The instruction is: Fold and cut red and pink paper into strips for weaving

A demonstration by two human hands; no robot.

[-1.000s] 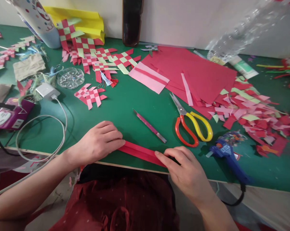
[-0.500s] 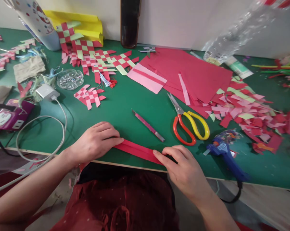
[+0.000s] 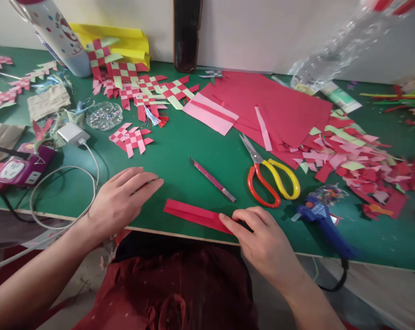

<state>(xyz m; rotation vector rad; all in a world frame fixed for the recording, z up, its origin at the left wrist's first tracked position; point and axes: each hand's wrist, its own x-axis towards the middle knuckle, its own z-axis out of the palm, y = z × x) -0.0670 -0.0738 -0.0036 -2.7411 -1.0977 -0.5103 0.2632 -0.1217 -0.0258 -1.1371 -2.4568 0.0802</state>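
**Red strip pinned at the near edge, left hand lying free**

Down at the near edge of the green table (image 3: 179, 151), the red strip (image 3: 193, 214), a folded length of paper, lies flat and slants a little from left to right. The right hand (image 3: 262, 238) is on its right end, fingers bent over and pressing it to the table, with the forefinger tip reaching along the strip. That end is covered, so I cannot tell how far the strip runs under the palm.

The left hand (image 3: 123, 201) lies palm down on the bare green, fingers loose and stretched to the right, holding nothing. It is near the strip's left end but clear of it.

Just beyond the strip, a slim pink knife (image 3: 212, 179) lies on a slant. To its right are the scissors (image 3: 271, 176) with one red and one yellow handle, blades pointing far. A blue glue gun (image 3: 322, 220) rests just right of the right hand.

Farther back there is a spread of red sheets (image 3: 283, 105) with a pink sheet (image 3: 210, 113) at their left edge, and a heap of scraps (image 3: 358, 160) off to the right. On the far left lie woven paper pieces (image 3: 131, 137). A white charger (image 3: 73, 134) sits there too, and its cable (image 3: 90, 183) loops beside the left wrist.
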